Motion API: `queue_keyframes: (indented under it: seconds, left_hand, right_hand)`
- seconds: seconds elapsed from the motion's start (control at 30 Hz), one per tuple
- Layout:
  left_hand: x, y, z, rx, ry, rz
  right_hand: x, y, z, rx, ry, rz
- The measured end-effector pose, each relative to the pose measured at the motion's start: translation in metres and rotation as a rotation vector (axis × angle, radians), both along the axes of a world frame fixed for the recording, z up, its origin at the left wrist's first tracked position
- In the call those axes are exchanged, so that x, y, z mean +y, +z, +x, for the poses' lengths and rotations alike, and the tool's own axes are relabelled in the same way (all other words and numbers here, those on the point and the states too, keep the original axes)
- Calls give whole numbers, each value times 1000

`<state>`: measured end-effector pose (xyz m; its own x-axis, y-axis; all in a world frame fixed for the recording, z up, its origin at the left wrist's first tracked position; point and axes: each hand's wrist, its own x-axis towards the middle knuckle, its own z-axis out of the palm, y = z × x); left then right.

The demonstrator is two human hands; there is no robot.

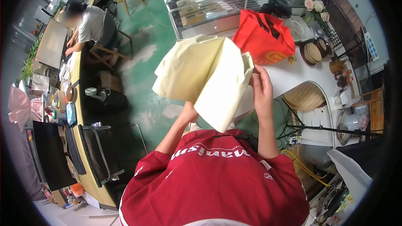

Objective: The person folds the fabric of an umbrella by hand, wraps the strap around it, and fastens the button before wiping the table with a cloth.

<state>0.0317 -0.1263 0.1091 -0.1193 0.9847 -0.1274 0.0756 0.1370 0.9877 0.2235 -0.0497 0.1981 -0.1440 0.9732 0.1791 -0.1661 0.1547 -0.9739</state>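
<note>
A pale yellow cloth (190, 69) is held up in front of me, bulging at the top and hanging in a deep fold to a point near my shirt. My right hand (262, 84) pinches its gathered right edge, with the thumb mostly hidden. My left hand (191, 109) reaches up beneath the cloth from below. Only its wrist and a bit of the hand show; the fingers are covered by the fabric. Just behind the cloth, a red bag (264, 37) with a gold emblem stands on the white desk (278, 77).
Farther back on the desk are a glass partition (209, 10), coasters (313, 53) and flowers (316, 6). A woven basket (305, 96) and cables lie to the right. A chair (106, 150) and long desk (90, 159) stand left, where a person (90, 25) sits working.
</note>
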Motion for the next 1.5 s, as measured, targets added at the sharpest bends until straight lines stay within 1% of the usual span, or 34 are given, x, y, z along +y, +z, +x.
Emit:
queue_keyframes:
  seconds: [0.03, 0.1, 0.13, 0.17, 0.23, 0.3, 0.37, 0.4, 0.43, 0.5, 0.53, 0.57, 0.63, 0.67, 0.7, 0.77, 0.8, 0.83, 0.87, 0.9, 0.97, 1.0, 1.07, 1.1, 1.17, 1.2, 1.23, 1.27, 1.3, 1.37, 1.4, 1.43, 1.47, 1.5]
  left_hand:
    - [0, -15, -4, -1, 0, 1]
    - [0, -32, -8, -19, 47, 95]
    - [-1, -34, -9, 135, 80, 100]
    - [0, -35, -10, 134, 84, 100]
    - [-1, -39, -13, 542, 195, 338]
    - [-7, -40, -17, 476, 231, 361]
    - [-9, -22, -17, 253, 228, 205]
    - [-3, -30, -22, 116, 248, 160]
    - [-2, -36, -22, 113, 243, 162]
    - [-2, -46, -24, -123, 298, 158]
    - [-7, -57, -30, 432, 170, 276]
    - [-7, -64, -33, 743, 125, 331]
    - [0, -24, -26, 484, 60, -279]
    - [-3, -25, -20, 578, 51, -182]
    - [-1, -33, -17, 575, 50, -183]
    - [0, -52, -15, 301, 252, 259]
    - [-3, -46, -17, 520, 231, 315]
    - [-6, -45, -16, 437, 240, 310]
    - [-6, -44, -16, 440, 241, 311]
    - [-6, -44, -15, 414, 268, 322]
    - [-6, -43, -15, 360, 317, 340]
    - [-6, -43, -14, 332, 338, 345]
    - [-5, -42, -14, 276, 376, 355]
    - [-4, -42, -13, 247, 395, 361]
    - [-4, -41, -13, 189, 439, 374]
    - [-4, -41, -13, 161, 464, 381]
    - [-4, -40, -13, 133, 489, 387]
    - [-2, -39, -14, 325, 477, 433]
    - [0, -27, -15, 508, 437, 418]
    - [5, -28, -15, 117, 450, 216]
    - [5, -27, -11, 118, 449, 214]
    - [7, -25, -6, 0, 453, 202]
    - [8, -21, 0, -119, 455, 190]
    - [8, -16, 3, -120, 454, 190]
  right_hand:
    - [-1, 6, 3, -1, 0, 1]
    - [-3, 13, 12, -93, 200, -126]
    - [-6, 11, 16, -206, 218, -160]
    - [-6, 5, 17, -208, 221, -159]
    - [-9, -2, 13, -546, 276, -96]
    - [-12, 1, 12, -520, 238, -44]
    - [-6, -7, 13, -216, 291, -328]
    - [-2, -15, 15, -229, 272, -238]
    - [-5, -21, 15, -231, 266, -236]
    - [-13, -28, 14, -99, 227, -209]
    - [-15, -29, 11, 6, 161, -281]
    - [-13, -36, 12, 5, 161, -281]
    - [-1, -61, 18, 64, 101, -441]
    - [2, -70, 18, 36, 54, -429]
    - [5, -74, 19, 34, 54, -430]
    - [9, -77, 22, -161, 38, -287]
    - [9, -73, 19, -162, 40, -287]
    - [7, -64, 13, -303, -139, -95]
    - [5, -53, 7, -440, -317, 100]
    - [2, -39, 2, -436, -318, 101]
    - [-7, -8, -7, -399, -392, 229]
    - [-11, -1, -14, -399, -396, 224]
    - [-19, 8, -28, -136, -29, 7]
    - [-23, 12, -38, -230, 38, 26]
    - [-30, 23, -62, -299, -2, 163]
    - [-26, 17, -60, -297, -3, 162]
    - [-18, 4, -55, -385, 23, 55]
    - [-9, -13, -50, -472, 50, -53]
    - [-1, -33, -45, -331, -38, 42]
    - [10, -48, -30, -100, 58, -113]
    - [17, -57, -27, -28, 52, -193]
    - [25, -68, -24, 42, 45, -271]
    - [32, -84, -20, 42, 52, -321]
    - [34, -88, -20, 41, 50, -319]
